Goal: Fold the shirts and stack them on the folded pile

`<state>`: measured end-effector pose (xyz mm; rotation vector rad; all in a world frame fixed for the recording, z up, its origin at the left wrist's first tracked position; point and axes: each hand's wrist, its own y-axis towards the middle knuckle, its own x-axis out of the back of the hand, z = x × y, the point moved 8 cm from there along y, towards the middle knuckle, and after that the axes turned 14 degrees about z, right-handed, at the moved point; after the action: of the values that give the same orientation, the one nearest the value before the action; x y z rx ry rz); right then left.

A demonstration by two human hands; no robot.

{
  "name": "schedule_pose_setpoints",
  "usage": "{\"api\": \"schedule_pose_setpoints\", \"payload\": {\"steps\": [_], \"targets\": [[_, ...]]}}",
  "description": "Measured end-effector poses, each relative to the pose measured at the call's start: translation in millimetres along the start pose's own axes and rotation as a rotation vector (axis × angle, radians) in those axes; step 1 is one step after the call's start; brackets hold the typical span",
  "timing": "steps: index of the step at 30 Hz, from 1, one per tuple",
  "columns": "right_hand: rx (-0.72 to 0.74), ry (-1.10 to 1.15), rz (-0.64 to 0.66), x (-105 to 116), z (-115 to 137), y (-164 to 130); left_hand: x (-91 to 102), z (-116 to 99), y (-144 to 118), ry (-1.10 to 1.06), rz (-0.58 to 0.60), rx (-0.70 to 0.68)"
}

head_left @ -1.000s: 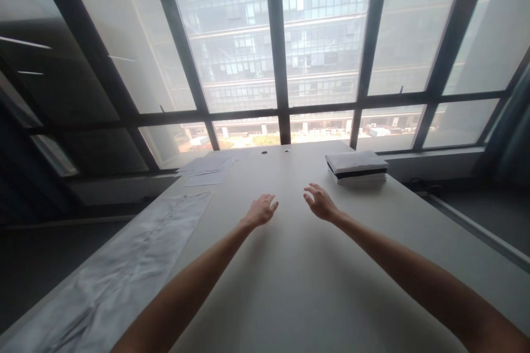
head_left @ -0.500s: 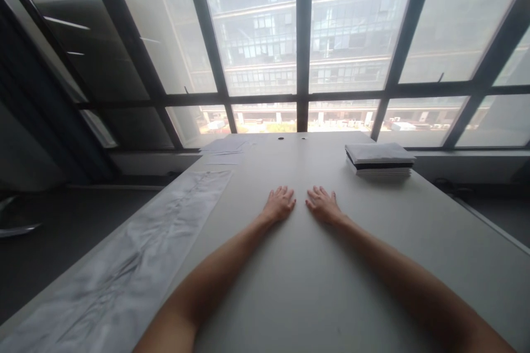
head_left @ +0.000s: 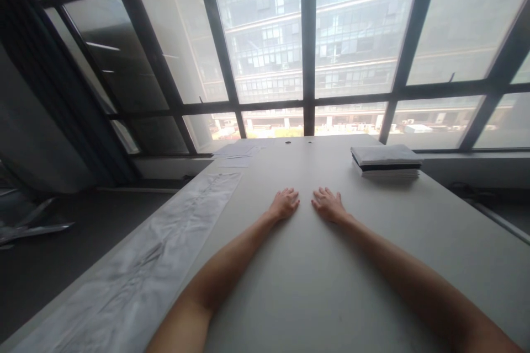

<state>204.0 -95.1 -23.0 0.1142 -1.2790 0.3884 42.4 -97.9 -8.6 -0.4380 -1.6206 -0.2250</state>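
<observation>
Both arms stretch forward over a white table (head_left: 298, 281). My left hand (head_left: 285, 203) lies palm down on its surface, fingers extended, holding nothing. A short gap to the right, my right hand (head_left: 328, 205) rests flat in the same way, its thumb held apart from the fingers. Beyond my right hand, toward the table's right edge, sits a stack of folded white cloth or paper (head_left: 387, 161) with a dark layer in the middle. A long, wrinkled white sheet (head_left: 165, 253) runs along the table's left side, to the left of my left arm.
Loose white papers (head_left: 237, 150) lie at the far left of the table, past the sheet. Two small round holes are near the far edge. Large windows with dark frames (head_left: 308, 55) stand behind, and a dark curtain (head_left: 62, 83) hangs at left.
The camera view has turned and tilted slightly, so the scene appears shifted to the right. Both hands stay flat at about the same place on the table.
</observation>
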Motion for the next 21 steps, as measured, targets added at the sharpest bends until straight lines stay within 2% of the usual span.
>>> {"api": "schedule_pose_setpoints", "payload": {"steps": [3, 5, 8, 12, 14, 16, 19, 21], "targets": [[-0.002, -0.003, -0.016, -1.1, -0.1, 1.2, 3.4, 8.8, -19.7, 0.013, 0.033, -0.037], [-0.001, -0.011, -0.024, -1.7, 0.1, 1.8, 6.8, 25.5, -39.4, 0.017, 0.109, -0.080], [-0.004, -0.025, -0.022, -2.6, 0.4, 1.7, 29.7, 80.8, -78.5, 0.001, 0.083, -0.014], [-0.008, -0.050, -0.019, -5.9, -1.0, 2.1, 50.9, 174.4, -145.9, 0.026, 0.032, 0.129], [-0.017, -0.066, -0.024, -9.0, -3.6, 3.6, 50.2, 216.0, -185.9, 0.035, 0.007, 0.214], [-0.031, -0.077, -0.026, -12.7, -7.2, 5.7, 41.3, 246.5, -224.1, 0.028, 0.017, 0.275], [-0.043, -0.083, -0.027, -17.0, -11.9, 8.3, 23.8, 270.6, -265.3, -0.009, 0.071, 0.305], [-0.050, -0.085, -0.030, -18.1, -13.9, 8.9, 15.9, 276.9, -278.2, -0.035, 0.100, 0.301]]}}
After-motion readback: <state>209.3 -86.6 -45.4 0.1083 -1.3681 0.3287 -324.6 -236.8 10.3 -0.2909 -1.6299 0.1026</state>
